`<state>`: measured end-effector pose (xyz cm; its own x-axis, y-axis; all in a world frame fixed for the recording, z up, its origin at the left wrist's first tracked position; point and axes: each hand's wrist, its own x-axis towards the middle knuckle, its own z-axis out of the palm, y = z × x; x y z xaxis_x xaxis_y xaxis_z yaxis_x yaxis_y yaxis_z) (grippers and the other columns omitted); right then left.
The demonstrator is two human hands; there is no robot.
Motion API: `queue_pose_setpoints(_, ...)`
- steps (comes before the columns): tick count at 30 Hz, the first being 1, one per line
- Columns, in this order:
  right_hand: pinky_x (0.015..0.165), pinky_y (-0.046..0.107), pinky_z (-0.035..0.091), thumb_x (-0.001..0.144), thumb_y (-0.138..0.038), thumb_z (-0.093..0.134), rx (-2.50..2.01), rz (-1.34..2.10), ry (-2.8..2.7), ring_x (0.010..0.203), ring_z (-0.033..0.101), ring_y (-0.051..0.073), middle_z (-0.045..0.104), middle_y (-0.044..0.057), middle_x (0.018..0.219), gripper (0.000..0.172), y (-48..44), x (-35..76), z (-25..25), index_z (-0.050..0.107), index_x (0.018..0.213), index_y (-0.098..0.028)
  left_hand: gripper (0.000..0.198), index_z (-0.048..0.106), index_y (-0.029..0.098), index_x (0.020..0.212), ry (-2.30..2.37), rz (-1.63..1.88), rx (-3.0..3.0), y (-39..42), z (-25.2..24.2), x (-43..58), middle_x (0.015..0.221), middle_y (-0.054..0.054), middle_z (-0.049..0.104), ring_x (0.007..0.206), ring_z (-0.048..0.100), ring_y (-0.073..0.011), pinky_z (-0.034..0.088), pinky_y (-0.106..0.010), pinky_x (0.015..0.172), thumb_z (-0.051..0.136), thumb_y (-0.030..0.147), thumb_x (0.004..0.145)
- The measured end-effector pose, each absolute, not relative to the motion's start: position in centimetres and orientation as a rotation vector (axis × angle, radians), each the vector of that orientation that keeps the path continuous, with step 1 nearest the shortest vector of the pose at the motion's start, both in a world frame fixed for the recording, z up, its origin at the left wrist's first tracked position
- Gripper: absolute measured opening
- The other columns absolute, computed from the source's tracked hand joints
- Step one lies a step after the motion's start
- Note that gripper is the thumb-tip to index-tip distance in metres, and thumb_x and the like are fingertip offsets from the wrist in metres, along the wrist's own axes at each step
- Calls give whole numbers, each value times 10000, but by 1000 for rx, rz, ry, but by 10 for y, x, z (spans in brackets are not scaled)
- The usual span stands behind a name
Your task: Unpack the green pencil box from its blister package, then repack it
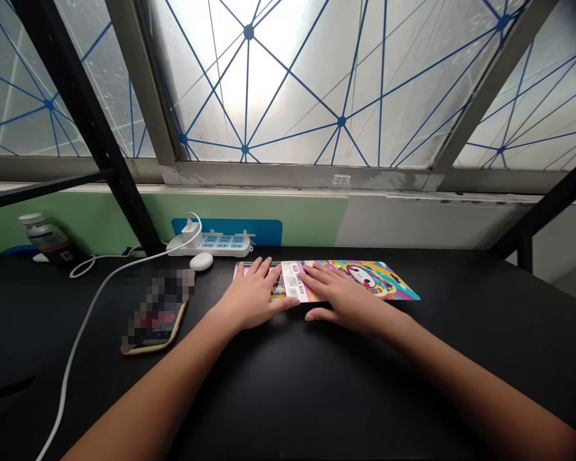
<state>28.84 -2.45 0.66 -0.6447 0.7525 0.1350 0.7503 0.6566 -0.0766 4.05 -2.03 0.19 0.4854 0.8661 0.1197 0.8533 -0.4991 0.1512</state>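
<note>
A flat, brightly coloured cartoon package (393, 282) lies lengthwise on the black table, with a white paper band printed "BOX" (294, 282) around its middle. My left hand (252, 293) rests on its left part, fingers spread and the thumb stretched along the near edge. On the band and the part right of it lies my right hand (338, 294), palm down, its thumb apart from the fingers near the front edge. Both hands cover much of the package's surface, so its left half shows only in pieces. Neither hand is wrapped around it.
Left of my arm lies a phone (158, 314) in a tan-edged case. Behind it are a small white rounded case (201, 261) and a white power strip (221, 243) with a charger plugged in. A white cable (84, 326) crosses the black table (484, 346). A bottle (48, 240) stands at far left.
</note>
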Motion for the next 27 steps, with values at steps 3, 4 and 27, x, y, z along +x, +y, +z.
queue_pose_setpoints(3, 1174, 622, 267, 851, -696, 592, -1213, -56, -2727, 1491, 225, 400, 299, 177, 1614, 914, -26, 277, -6, 311, 1568, -204, 900, 347, 201, 1543, 1550, 258, 2638, -20, 2, 40, 1630, -183, 261, 1505, 200, -404, 198, -664, 1143, 295, 817, 889)
queue_pose_setpoints(4, 1177, 615, 266, 863, -685, 585, -1189, -77, -2732, 1494, 221, 391, 304, 176, 1613, 897, -27, 274, -8, 312, 1566, -200, 888, 349, 197, 1542, 1550, 251, 2639, -20, 2, 40, 1630, -183, 258, 1508, 192, -399, 195, -654, 1149, 294, 806, 899)
queue_pose_setpoints(27, 1201, 518, 281, 944, -386, 598, -1155, 165, -2744, 1477, 315, 303, 364, 41, 1600, 636, -6, 309, 3, 380, 1537, -306, 678, 226, 101, 1584, 1591, 79, 2505, -20, 7, 44, 1660, -140, 92, 1539, 67, -291, 136, -510, 1223, 192, 505, 1039)
